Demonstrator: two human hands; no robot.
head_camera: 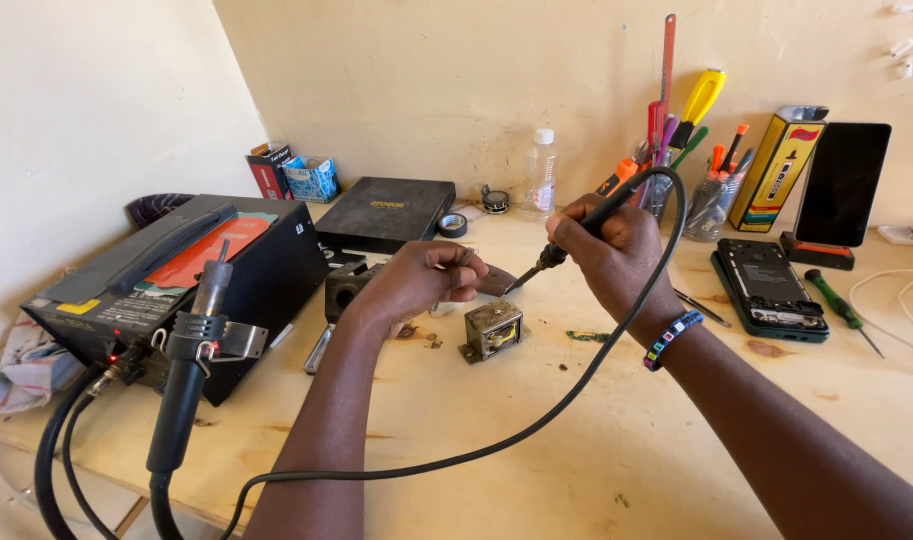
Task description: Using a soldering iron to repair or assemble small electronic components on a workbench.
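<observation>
Fingers of the left hand (pixel 416 280) pinch a small brown board (pixel 496 281) above the middle of the wooden table (pixel 596 440). Beside it, the right hand (pixel 608 248) grips a soldering iron (pixel 576 232) like a pen, its tip touching the board's edge. Just below them sits a small metal transformer (pixel 493 330). Toward the left edge stands a black rework station (pixel 176 285); an opened phone (pixel 771 288) lies toward the right edge, and a jar of tools (pixel 711 195) stands at the back edge.
</observation>
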